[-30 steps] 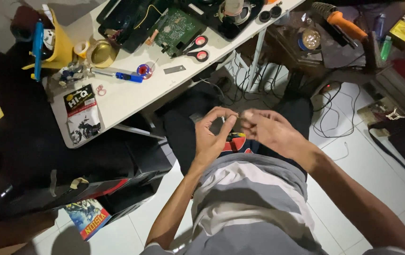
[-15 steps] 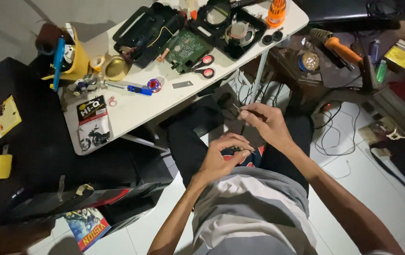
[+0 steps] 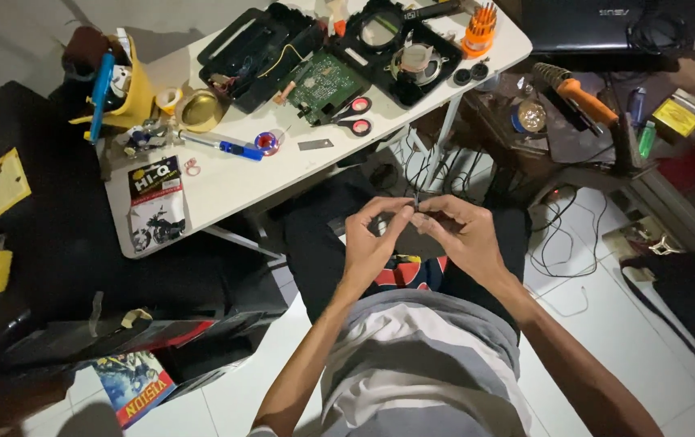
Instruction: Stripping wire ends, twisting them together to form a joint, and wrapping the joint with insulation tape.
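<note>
Above dark lap, left hand [image 3: 371, 243] and right hand [image 3: 462, 235] pinch something indiscernibly tiny.

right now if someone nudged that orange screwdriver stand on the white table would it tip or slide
The orange screwdriver stand looks fairly tall with thin bits standing up in it, so a high push would probably tip it and spill them. It sits close to the white table's far corner, so a slide could send it off. It is likely light plastic.

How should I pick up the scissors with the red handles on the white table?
Take the scissors by the two red loops, which lie at the table's near edge, coming from the person's side. The blades point away toward the green board, so your fingers stay clear of them. Both hands are busy pinching something tiny.
</note>
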